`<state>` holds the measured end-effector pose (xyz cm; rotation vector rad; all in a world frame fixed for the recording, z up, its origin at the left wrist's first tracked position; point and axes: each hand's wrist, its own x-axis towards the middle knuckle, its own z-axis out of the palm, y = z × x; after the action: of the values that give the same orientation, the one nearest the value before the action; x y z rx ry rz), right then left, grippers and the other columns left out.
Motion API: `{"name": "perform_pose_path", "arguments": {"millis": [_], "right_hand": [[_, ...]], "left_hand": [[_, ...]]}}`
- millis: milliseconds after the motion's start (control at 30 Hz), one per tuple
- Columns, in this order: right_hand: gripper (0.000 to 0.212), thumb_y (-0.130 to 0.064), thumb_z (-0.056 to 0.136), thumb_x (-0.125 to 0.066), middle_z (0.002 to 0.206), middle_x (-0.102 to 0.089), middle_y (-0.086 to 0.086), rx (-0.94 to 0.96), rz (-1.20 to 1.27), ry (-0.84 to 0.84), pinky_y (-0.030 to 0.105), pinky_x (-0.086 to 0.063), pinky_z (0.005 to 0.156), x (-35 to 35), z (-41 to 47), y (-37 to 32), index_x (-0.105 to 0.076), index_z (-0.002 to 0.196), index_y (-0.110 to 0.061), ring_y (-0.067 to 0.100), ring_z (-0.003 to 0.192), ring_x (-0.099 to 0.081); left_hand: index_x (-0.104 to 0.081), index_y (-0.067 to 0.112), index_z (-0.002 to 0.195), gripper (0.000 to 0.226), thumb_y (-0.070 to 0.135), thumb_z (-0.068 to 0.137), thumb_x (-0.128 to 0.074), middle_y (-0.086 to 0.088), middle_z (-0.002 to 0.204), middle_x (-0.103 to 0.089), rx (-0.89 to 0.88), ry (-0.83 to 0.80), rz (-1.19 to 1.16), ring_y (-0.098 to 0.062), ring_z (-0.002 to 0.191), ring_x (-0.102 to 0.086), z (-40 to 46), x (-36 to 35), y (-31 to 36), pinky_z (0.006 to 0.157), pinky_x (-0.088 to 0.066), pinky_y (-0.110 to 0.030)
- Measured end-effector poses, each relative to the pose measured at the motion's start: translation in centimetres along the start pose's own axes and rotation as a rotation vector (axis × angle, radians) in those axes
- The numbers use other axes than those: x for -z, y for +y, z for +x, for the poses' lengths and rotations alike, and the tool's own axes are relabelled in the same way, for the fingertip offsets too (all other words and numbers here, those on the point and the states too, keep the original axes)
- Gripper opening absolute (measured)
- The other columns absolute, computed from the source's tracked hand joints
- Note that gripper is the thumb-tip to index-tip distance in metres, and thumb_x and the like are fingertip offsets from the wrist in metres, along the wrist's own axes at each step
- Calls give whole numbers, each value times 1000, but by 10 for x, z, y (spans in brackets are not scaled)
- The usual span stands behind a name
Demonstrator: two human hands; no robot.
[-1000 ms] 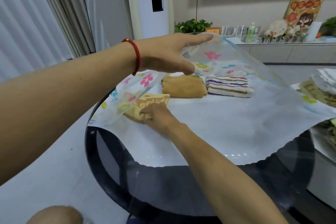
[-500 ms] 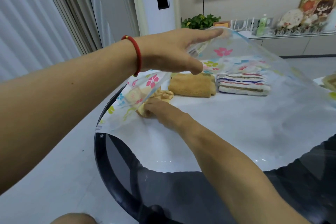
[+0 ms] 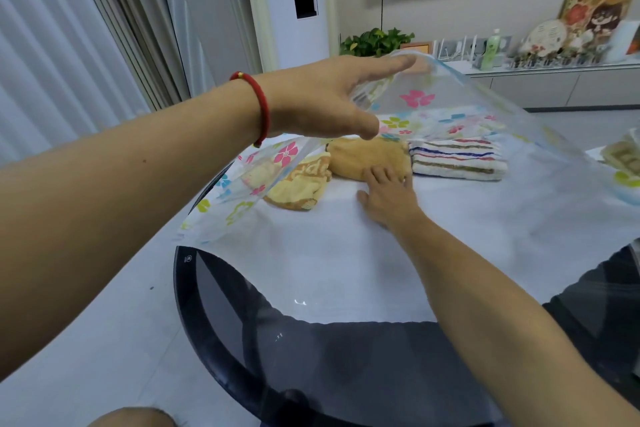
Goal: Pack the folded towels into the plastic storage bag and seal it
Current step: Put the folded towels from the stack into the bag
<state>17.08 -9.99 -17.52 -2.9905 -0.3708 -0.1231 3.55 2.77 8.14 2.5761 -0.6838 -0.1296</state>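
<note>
Three folded towels [image 3: 369,158] lie deep inside the plastic bag [image 3: 450,218] on the surface while my left hand [image 3: 322,97] pinches its upper layer open and my flat, relaxed right hand [image 3: 388,198] nudges them; next, I judge, withdrawing and sealing.

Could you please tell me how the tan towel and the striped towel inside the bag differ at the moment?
The tan towel is one plain golden-brown colour, while the striped towel is white with blue, red and olive stripes. The right hand rests its fingers against the tan towel; nothing touches the striped towel. The tan towel lies in the middle of the row, the striped towel at its right end. Both lie folded inside the storage bag, whose top layer the left hand lifts.
</note>
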Motion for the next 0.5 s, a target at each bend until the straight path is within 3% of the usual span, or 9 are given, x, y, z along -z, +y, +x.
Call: {"name": "perform_pose_path", "arguments": {"millis": [200, 367, 433, 500], "right_hand": [[45, -28, 104, -34, 158, -39, 4, -77, 8, 29, 59, -14, 123, 7, -7, 36, -43, 147, -17, 26, 149, -28], [50, -27, 102, -35, 154, -45, 14, -353, -293, -94, 63, -22, 119, 35, -14, 22, -42, 149, -11, 40, 143, -37], [48, -25, 102, -40, 151, -46, 17, -224, -277, -5, 57, -33, 114, 37, -19, -3, -43, 148, -11, 40, 138, -42], [42, -28, 100, -44, 142, -52, 14, 149, -60, 141, 50, -40, 107, 24, -27, -37, -51, 140, -17, 36, 130, -48]], "left_hand": [[-18, 43, 153, 90, 16, 81, -64, 16, 159, -23, 6, 22, 35, -8, 133, -41, 1, -3, 5, 89, -30, -10], [-16, 46, 152, 90, 17, 82, -64, 14, 159, -24, 21, 3, 30, -13, 132, -45, 2, -6, 8, 84, -34, -11], [-16, 44, 153, 90, 17, 82, -64, 13, 159, -25, 14, 10, 36, -11, 133, -42, 2, -7, 9, 81, -31, -6], [-17, 43, 153, 89, 17, 82, -64, 12, 159, -25, 2, 25, 56, -9, 136, -35, 3, -7, 9, 88, -28, -7]]}}
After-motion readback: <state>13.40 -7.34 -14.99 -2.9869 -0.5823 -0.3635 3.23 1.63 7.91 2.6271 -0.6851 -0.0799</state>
